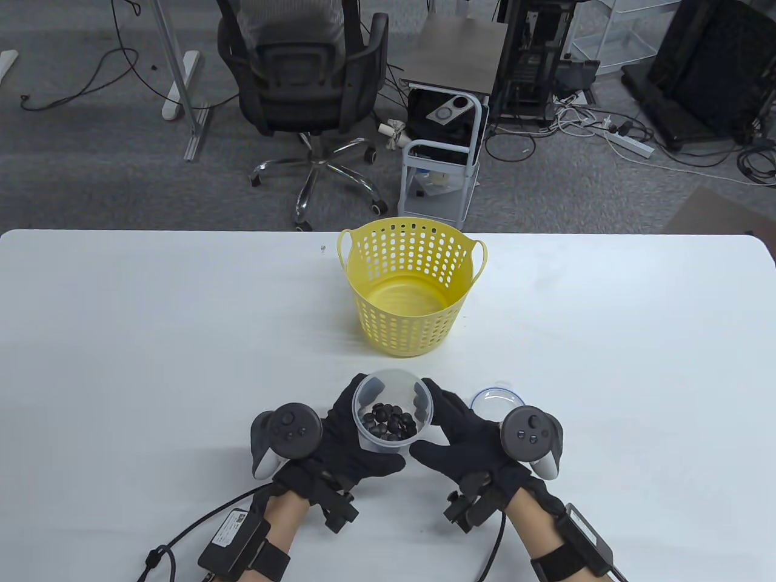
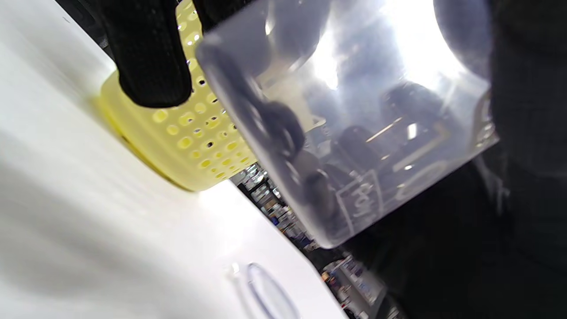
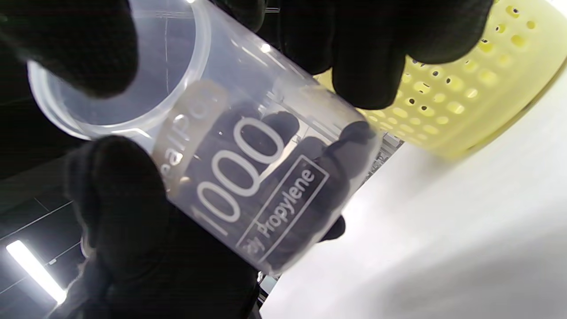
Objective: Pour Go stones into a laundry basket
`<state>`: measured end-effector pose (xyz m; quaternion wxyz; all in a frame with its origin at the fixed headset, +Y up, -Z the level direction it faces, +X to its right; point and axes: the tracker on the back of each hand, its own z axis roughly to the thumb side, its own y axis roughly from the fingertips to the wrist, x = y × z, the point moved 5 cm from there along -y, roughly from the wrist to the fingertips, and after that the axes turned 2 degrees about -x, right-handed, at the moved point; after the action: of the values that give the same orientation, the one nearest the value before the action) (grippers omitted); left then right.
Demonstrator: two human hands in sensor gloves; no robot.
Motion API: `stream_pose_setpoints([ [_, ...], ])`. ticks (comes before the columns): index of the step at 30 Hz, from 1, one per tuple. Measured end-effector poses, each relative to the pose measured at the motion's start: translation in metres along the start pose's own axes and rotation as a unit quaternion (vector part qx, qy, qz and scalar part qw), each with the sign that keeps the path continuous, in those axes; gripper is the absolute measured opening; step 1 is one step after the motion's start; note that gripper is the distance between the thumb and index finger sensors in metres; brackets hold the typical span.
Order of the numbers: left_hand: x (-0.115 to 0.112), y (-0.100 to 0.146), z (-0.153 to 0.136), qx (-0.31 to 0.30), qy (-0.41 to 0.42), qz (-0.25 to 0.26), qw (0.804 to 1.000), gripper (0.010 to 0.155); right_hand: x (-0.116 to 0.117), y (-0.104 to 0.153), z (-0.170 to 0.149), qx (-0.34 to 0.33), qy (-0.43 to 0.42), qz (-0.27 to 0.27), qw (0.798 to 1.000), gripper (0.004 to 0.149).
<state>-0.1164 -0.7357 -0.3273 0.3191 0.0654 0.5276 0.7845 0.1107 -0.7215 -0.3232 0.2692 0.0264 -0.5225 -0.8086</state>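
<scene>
The left hand [image 1: 345, 436] is cupping the left wall of a clear round polypropylene beaker [image 1: 393, 411], fingers curled around it and thumb lying under its near side. Between the two hands, the beaker is hanging just above the white bench [image 1: 151, 364], its mouth open upward, with a shallow heap of glossy black Go stones [image 1: 391, 422] lying on its bottom. The right hand [image 1: 464, 433] is pressing the beaker's right wall, fingertips wrapping the far rim. Just beyond that hand a clear round lid [image 1: 498, 399] is lying flat. Ahead of both hands, well apart, the yellow perforated plastic laundry basket [image 1: 412, 285] is standing upright and looks empty. The beaker is probably light, stiff and slick, the stones loose and ready to slide; gripping mid-wall from both sides looks safest.
</scene>
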Motion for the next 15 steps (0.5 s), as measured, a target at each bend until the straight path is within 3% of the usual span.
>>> stream_pose_setpoints([
  [11,0.005,-0.002,-0.002,-0.006,0.022,0.026,0.999,0.13,0.002,-0.001,0.0,-0.002,-0.012,0.004,1.0,0.086],
  [15,0.01,-0.002,-0.011,0.017,0.006,0.049,0.999,0.13,0.001,-0.001,-0.003,0.005,0.054,-0.011,0.998,0.087],
])
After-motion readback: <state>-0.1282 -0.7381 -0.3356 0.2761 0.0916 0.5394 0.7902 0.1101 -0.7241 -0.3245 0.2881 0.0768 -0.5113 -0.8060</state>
